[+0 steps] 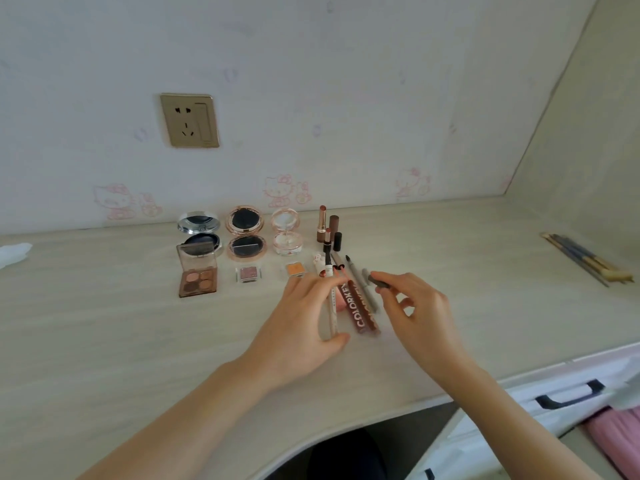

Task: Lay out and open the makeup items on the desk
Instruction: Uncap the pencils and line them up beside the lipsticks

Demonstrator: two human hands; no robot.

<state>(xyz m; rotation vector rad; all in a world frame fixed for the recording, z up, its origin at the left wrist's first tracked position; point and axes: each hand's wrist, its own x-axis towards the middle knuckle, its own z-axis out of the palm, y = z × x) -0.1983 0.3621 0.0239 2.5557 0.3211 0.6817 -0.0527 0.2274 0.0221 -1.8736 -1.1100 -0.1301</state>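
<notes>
My left hand [304, 320] holds a slim white pencil [331, 306] between fingertips and thumb, just above the desk. My right hand [414, 306] pinches a small grey cap [379, 281] beside a grey pencil [363, 289] that lies on the desk. Two brown lip-gloss tubes [360, 308] lie between my hands. Behind them stand opened lipsticks [323, 225] with their caps [335, 227]. To the left sit three open round compacts [245, 233], an open eyeshadow palette [197, 273] and two small open shadow pots [247, 274].
Several makeup brushes [585, 259] lie at the desk's far right. A white tissue [14, 252] sits at the left edge. A wall socket [189, 121] is above the desk [104, 323]. A white case with a black handle [568, 394] stands below right.
</notes>
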